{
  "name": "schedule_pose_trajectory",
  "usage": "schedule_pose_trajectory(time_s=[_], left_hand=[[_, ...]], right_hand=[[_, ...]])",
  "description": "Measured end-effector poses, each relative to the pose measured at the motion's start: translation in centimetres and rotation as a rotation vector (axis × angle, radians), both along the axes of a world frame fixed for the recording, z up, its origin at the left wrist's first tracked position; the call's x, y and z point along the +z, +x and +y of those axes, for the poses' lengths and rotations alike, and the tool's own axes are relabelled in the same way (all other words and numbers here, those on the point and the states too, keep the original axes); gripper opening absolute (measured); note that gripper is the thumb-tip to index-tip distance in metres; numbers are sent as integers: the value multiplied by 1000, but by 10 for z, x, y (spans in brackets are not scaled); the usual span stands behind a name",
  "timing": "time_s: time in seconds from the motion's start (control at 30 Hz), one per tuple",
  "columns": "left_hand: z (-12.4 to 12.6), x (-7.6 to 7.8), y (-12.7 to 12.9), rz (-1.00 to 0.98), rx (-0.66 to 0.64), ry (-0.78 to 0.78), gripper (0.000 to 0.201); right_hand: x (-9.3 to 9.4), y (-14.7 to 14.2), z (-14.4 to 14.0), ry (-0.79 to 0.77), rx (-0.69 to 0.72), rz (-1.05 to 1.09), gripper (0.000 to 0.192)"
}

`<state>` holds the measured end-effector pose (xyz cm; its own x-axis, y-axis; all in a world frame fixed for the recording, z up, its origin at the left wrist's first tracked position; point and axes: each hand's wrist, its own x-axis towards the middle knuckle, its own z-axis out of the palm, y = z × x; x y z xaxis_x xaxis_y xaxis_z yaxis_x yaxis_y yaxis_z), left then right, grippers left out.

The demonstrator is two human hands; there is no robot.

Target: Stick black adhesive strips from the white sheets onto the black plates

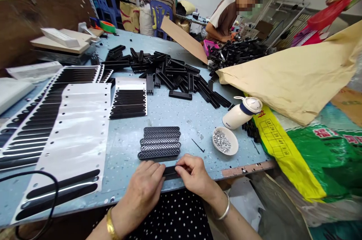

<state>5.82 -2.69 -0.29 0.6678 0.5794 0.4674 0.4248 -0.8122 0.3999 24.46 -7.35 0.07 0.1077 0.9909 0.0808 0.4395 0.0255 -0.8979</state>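
Across the frame, a pale blue desk (pixel 169 115). Left, white sheets (pixel 79 126) lined with black strips. Upper centre, a loose heap of black parts (pixel 169 72). Right, tan paper (pixel 296 77) over green bags. Centre, a neat stack (pixel 160 143) of four ribbed pieces, beside a bottle (pixel 241 113) and a dish (pixel 225 140) of silver bits. Bottom centre, at the desk edge, left hand (pixel 145 185) and right hand (pixel 194 174), fingers closed on either end of one black strip (pixel 170 171).
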Motion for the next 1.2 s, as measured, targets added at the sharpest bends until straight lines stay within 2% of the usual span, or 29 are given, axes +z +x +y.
schedule_pose_trajectory(time_s=[0.17, 0.33, 0.53, 0.6, 0.73, 0.8, 0.87, 0.97, 1.03, 1.2], left_hand=[[0, -3, 1, -31, -5, 36, 21], [-1, -6, -2, -15, -15, -6, 20], [-3, 4, -5, 3, -53, -86, 26], [-3, 7, -6, -24, -56, -87, 35], [-2, 12, -24, -92, -70, -57, 45], [-1, 13, -44, -125, 12, -6, 41], [1, 11, -67, -152, 152, 28, 36], [3, 6, -91, -162, 264, -20, 35], [3, 3, -93, -169, 251, -91, 34], [1, 0, -78, -235, 198, -251, 18]], right_hand=[[-4, -10, 0, 120, -37, -170, 22], [-7, -9, 1, 2, -104, -60, 30], [1, 2, 4, -131, -36, 70, 37], [1, -4, 4, -94, -44, 25, 33], [-6, -21, 2, 89, -123, -261, 24], [-9, -25, 0, 135, -123, -349, 24], [-9, -26, 0, 163, -97, -384, 22], [-5, -28, 2, 225, -59, -447, 21], [-3, -32, 4, 250, -31, -480, 21], [-7, -47, 8, 264, -14, -463, 26]])
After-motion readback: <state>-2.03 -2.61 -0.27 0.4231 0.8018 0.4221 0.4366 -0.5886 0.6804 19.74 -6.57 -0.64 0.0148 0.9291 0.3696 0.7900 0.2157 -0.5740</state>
